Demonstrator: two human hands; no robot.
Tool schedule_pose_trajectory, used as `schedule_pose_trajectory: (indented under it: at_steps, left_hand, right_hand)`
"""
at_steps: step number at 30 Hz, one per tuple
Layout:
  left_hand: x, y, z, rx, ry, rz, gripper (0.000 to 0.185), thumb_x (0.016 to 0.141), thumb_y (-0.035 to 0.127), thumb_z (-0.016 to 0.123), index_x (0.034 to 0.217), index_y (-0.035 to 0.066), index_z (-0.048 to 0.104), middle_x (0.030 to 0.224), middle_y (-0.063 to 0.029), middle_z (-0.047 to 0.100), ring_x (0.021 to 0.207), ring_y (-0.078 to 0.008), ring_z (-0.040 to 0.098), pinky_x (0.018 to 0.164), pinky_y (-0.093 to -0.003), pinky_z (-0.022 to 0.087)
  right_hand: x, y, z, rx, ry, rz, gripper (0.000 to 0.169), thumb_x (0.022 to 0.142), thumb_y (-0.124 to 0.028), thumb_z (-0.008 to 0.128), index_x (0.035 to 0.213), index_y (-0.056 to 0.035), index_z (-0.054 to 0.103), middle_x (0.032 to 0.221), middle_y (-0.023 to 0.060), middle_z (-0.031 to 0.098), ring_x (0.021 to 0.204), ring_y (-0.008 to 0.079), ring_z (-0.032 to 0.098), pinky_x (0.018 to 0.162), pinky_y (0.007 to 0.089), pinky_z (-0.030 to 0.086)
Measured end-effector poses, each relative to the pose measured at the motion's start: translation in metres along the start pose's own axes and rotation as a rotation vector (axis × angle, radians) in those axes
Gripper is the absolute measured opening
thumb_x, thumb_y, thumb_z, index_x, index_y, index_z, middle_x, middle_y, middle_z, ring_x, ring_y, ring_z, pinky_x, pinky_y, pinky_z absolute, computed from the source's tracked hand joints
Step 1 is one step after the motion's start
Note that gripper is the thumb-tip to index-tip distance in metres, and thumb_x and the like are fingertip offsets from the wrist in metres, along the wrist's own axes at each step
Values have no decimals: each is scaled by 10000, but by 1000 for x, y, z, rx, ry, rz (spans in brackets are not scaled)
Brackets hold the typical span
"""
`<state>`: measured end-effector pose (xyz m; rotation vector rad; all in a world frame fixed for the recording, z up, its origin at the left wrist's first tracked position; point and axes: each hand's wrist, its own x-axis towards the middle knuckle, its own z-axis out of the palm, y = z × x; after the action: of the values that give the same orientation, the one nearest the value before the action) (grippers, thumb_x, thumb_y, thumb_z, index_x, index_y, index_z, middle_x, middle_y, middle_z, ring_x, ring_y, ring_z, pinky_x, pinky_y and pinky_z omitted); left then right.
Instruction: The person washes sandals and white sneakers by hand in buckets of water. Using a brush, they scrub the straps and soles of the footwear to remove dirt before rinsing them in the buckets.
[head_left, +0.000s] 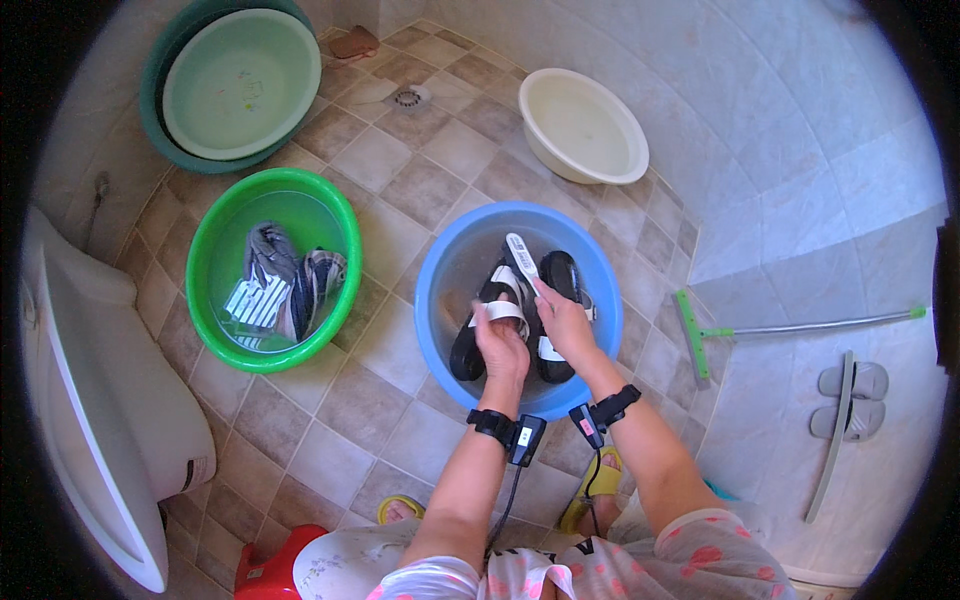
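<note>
A pair of black sandals with white straps lies in a blue plastic basin (424, 300) holding some water. My left hand (504, 349) is at the left sandal (466, 358), its thumb beside the white strap and its fingers partly hidden by the strap. In my right hand (568, 328) is a tool with a white handle (522, 256) that bears writing, perhaps a brush; its working end cannot be made out. Below that hand, the right sandal (559, 270) rests in the basin, partly covered by my fingers and wrist.
Left of the blue basin stands a green basin (196, 300) with water, a grey cloth (270, 247) and a striped item (256, 301). Nested basins (247, 90) and a cream basin (534, 142) are farther back. A squeegee (691, 334) leans right; a red stool (259, 559) is below.
</note>
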<state>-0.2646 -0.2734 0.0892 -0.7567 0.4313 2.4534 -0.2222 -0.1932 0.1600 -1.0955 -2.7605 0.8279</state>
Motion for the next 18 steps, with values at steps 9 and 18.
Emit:
schedule_pose_trajectory:
  at_steps: [9,18]
  left_hand:
    - [12,2,-9,-47,18,-55,356,974,164,386,1250,-46,465,1253,-189,550,1201,-273,513,1027,-405,404]
    - [0,-1,-14,351,-41,-4,428,940,-37,366,1368,-35,386,1343,-159,484,1177,-214,526,948,-311,439]
  right_hand:
    - [16,29,30,-242,34,-20,327,907,-237,528,1223,-190,600,774,216,648,719,386,640,664,485,503]
    - [-53,-11,-20,14,-176,-86,378,909,-188,575,1287,-203,565,944,236,644,740,335,656,701,368,506]
